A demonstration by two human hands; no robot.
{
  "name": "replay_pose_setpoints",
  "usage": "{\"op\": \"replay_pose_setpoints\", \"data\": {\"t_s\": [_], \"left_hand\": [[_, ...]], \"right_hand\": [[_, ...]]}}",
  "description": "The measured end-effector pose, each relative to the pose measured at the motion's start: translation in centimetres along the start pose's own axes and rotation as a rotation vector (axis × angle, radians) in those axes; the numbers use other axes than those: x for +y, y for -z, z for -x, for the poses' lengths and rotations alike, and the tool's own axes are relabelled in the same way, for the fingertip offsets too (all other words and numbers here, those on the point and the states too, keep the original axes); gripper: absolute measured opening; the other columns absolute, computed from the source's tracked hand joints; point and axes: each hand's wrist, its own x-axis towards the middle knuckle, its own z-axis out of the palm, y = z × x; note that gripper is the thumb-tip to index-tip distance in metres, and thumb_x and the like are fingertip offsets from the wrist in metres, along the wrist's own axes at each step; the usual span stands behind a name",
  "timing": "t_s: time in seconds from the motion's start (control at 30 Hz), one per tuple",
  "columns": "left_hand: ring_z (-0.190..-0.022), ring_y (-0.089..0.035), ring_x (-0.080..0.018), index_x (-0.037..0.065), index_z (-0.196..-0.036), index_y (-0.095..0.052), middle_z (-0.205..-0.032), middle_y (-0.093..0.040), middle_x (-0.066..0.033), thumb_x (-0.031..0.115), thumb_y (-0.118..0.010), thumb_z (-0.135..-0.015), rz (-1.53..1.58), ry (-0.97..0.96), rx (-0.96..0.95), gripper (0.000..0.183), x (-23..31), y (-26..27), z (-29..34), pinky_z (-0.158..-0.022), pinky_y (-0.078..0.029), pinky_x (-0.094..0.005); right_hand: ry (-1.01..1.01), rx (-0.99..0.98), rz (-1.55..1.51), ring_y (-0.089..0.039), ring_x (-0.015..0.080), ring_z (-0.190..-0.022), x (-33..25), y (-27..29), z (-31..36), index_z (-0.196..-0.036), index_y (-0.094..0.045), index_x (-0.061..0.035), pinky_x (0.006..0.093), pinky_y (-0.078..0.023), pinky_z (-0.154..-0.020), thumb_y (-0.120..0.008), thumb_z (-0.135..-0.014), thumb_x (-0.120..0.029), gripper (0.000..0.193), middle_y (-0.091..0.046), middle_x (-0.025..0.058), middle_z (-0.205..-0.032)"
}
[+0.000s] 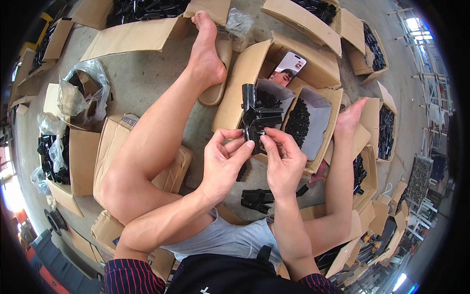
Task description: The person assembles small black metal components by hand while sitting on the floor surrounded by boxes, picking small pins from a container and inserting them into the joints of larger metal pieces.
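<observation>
In front of me, over a cardboard box, I hold a glossy black branched tube connector with several tubular arms. My left hand is closed, its thumb and fingers pinching the connector's lower end. On the other side my right hand is closed too, thumb and fingertips pinching a small bright screw-like piece at the connector's side; its exact kind is too small to tell. Below the right hand, more black connectors lie between my legs.
An open cardboard box holds two bins of small black parts and a propped phone. My bare legs spread around it. Cartons of black parts stand all around, with a closed carton by my left leg and plastic bags beyond.
</observation>
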Motion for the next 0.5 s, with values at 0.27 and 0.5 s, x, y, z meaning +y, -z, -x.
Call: {"op": "replay_pose_setpoints", "data": {"t_s": [0.27,0.5], "left_hand": [[-0.102,-0.069,-0.0141,0.001,-0.115,-0.048,-0.114,-0.071,-0.0148,0.005,-0.067,-0.097,-0.018,0.009,-0.006,0.027,-0.1,-0.2,-0.1,-0.09,-0.058,-0.0323],[-0.103,-0.069,-0.0152,0.001,-0.115,-0.048,-0.116,-0.07,-0.0156,0.005,-0.067,-0.096,-0.048,-0.005,0.019,0.027,0.0,0.2,0.3,-0.09,-0.058,-0.0319]], "right_hand": [[-0.061,0.037,0.075,-0.066,0.0116,-0.075,-0.3,-0.5,0.0,-0.1,-0.07,0.0023,0.0273,-0.053,-0.07,-0.074,-0.092,-0.007,0.012,-0.074,0.0075,-0.086],[-0.015,0.096,0.019,-0.067,0.0128,-0.076,0.5,-1.7,0.7,-0.102,-0.071,0.0002,0.0279,-0.054,-0.07,-0.072,-0.094,-0.008,0.012,-0.073,0.007,-0.085]]}}
